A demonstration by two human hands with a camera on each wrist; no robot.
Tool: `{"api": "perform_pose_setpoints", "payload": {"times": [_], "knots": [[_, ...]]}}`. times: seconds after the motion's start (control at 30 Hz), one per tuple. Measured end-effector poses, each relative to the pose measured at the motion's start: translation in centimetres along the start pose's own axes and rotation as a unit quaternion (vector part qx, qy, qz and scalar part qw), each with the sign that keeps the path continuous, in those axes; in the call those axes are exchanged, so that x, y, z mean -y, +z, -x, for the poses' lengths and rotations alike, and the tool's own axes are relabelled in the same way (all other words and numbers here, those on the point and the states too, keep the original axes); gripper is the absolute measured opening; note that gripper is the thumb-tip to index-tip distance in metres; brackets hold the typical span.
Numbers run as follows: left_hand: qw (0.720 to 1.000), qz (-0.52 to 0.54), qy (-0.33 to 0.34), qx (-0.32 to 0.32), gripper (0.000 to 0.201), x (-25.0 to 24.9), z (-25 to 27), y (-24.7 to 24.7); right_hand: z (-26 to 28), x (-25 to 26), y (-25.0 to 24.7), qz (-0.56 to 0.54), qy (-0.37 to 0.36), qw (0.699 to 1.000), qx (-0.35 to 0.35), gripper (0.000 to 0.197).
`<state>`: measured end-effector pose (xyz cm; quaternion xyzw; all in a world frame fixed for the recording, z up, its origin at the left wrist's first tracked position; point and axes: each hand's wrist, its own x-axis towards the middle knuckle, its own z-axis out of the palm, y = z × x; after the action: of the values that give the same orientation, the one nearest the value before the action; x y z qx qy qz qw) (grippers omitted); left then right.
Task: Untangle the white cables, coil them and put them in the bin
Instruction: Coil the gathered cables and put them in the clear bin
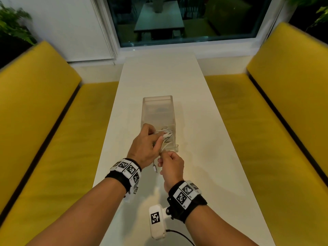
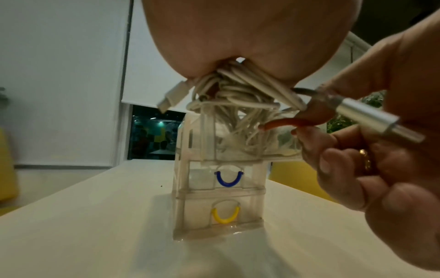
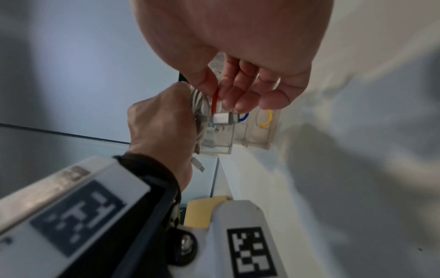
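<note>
Left hand (image 1: 144, 144) grips the white cables (image 2: 235, 94) bundle directly above the bin (image 1: 158, 110) top drawer. Right hand (image 1: 170, 166) pinches the silver plug (image 2: 366, 114), just bin-front, nearer.

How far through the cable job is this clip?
Midway. Done: the white cables are bunched in the left hand. In hand: the right hand pinches the red drawer handle at the clear bin. Left: dropping the bundle in; it looks loosely coiled.
</note>
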<state>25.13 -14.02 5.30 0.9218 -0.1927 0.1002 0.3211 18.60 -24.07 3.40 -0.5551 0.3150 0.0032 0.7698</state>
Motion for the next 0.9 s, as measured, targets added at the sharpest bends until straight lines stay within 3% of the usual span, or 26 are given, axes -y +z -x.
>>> {"api": "perform_pose_setpoints", "payload": {"times": [0.13, 0.23, 0.3, 0.37, 0.47, 0.53, 0.7, 0.9], "knots": [[0.995, 0.040, -0.025, -0.085, 0.029, -0.3, 0.0, 0.1, 0.0, 0.0, 0.2, -0.009, 0.009, 1.000, -0.002, 0.020], [0.997, -0.008, -0.003, -0.078, 0.016, -0.7, 0.2, 0.4, 0.0, 0.2, 0.0, -0.009, 0.010, 1.000, -0.003, 0.020], [0.999, -0.026, 0.016, -0.021, 0.028, -0.7, 0.3, 0.0, -0.2, 0.3, -0.3, -0.009, 0.008, 1.000, -0.006, 0.020], [0.997, -0.016, 0.019, 0.079, 0.047, -0.4, 0.5, -1.3, -0.4, 0.4, -0.5, -0.004, 0.007, 1.000, -0.010, 0.022], [0.974, -0.033, 0.022, 0.222, 0.082, -0.1, 0.6, -3.3, -0.5, 0.4, -0.5, -0.008, 0.006, 1.000, -0.009, 0.019], [0.960, -0.061, 0.026, 0.271, 0.095, 0.1, 0.4, -4.0, -0.5, 0.5, -0.5, -0.011, 0.011, 1.000, -0.006, 0.014], [0.954, -0.106, 0.041, 0.276, 0.073, 0.3, -0.3, -3.8, -0.6, 0.6, -0.5, -0.006, 0.016, 1.000, -0.004, 0.010], [0.966, -0.077, 0.014, 0.247, 0.056, -0.4, -0.7, -3.6, -0.6, 0.4, -0.7, 0.012, 0.003, 1.000, 0.001, 0.011]]}}
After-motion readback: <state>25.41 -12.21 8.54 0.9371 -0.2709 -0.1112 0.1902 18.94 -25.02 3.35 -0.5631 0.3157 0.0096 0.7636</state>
